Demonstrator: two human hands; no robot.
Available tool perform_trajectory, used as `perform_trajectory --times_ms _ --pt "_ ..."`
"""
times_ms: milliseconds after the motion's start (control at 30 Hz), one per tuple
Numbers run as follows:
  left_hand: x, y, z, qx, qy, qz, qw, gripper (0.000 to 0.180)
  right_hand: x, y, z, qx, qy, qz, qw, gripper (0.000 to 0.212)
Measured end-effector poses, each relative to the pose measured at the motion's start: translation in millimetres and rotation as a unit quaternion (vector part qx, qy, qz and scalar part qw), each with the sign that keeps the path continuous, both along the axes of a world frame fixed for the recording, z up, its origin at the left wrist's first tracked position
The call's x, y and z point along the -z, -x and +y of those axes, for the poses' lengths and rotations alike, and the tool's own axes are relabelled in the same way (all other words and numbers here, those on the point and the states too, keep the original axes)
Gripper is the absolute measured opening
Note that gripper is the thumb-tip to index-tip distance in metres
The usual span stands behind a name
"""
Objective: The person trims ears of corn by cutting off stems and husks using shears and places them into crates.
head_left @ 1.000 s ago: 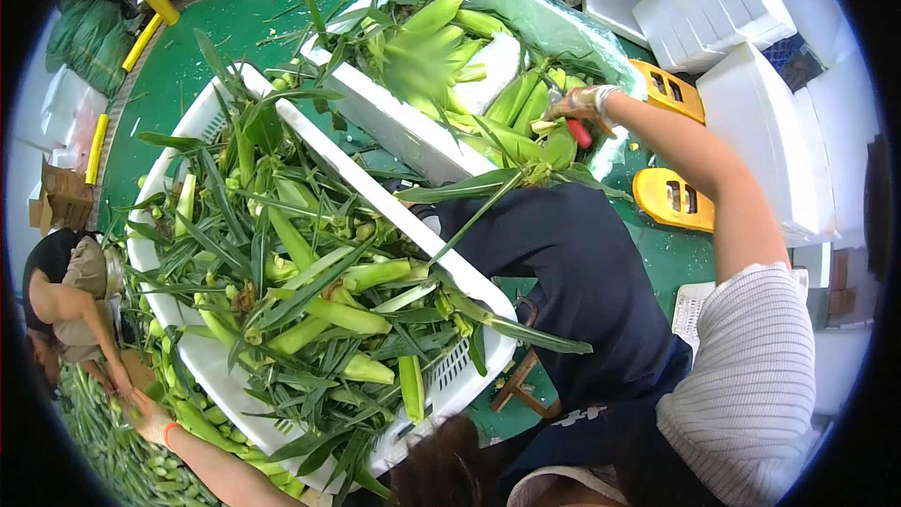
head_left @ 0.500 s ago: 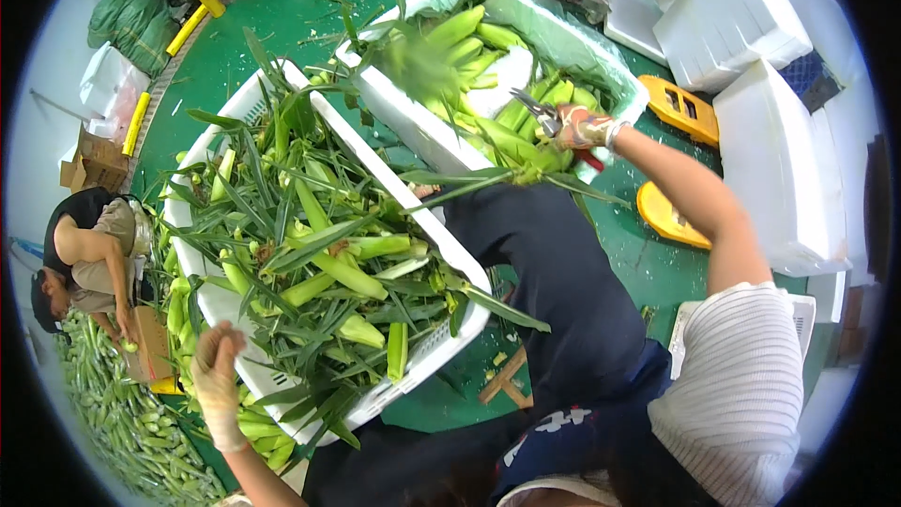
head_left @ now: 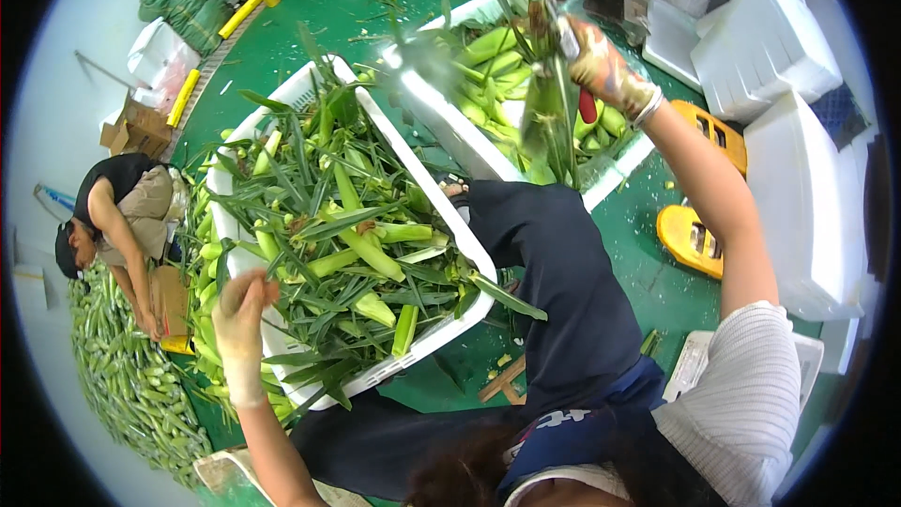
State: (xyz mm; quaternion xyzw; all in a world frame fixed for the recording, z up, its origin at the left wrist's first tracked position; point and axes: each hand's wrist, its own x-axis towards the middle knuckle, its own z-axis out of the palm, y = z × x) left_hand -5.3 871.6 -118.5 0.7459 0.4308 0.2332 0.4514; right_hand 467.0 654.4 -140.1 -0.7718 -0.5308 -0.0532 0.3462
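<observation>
My right hand, in a stained glove, is raised over the foam box and closed around red-handled shears. Against the shears hangs a leafy ear of corn, blurred by motion; I cannot tell whether blades or fingers hold it. Trimmed green ears fill the lined white foam box below. My left hand, in a pale glove, hovers by the near left rim of the white basket, fingers curled, nothing visible in them. Husked corn ears and long leaves are heaped in that basket.
At far left a person bends beside a cardboard box and a large pile of green ears. Yellow plastic stools and stacked white foam boxes stand at right. Green sacks lie at upper left.
My right hand has risen from inside the foam box with the shears, and a leafy ear is now up with it. My left hand has moved slightly up and right. The view has shifted a little.
</observation>
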Motion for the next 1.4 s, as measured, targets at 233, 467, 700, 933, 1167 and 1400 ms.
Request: perform_trajectory --times_ms 233,467,700,933,1167,1400 --pt "-64 -119 -31 0.31 0.024 -0.132 0.941 0.044 -94 99 97 -0.474 -0.063 0.391 0.787 0.047" --pt "9 -49 11 -0.039 0.216 -0.348 0.912 0.035 -18 185 202 -0.417 -0.082 0.096 0.9 0.048" --pt "76 73 127 -0.365 0.285 -0.626 0.628 0.053 74 283 138 -0.23 0.289 0.194 0.909 0.081" --pt "79 66 98 -0.381 0.382 -0.587 0.604 0.058 75 350 158 -0.219 0.083 0.132 0.963 0.093" --pt "117 57 79 -0.447 0.36 -0.437 0.693 0.035 68 334 163 -0.227 0.014 0.075 0.971 0.039" --pt "93 67 88 -0.4 0.238 -0.388 0.795 0.047 89 285 134 -0.225 0.235 0.38 0.866 0.023"
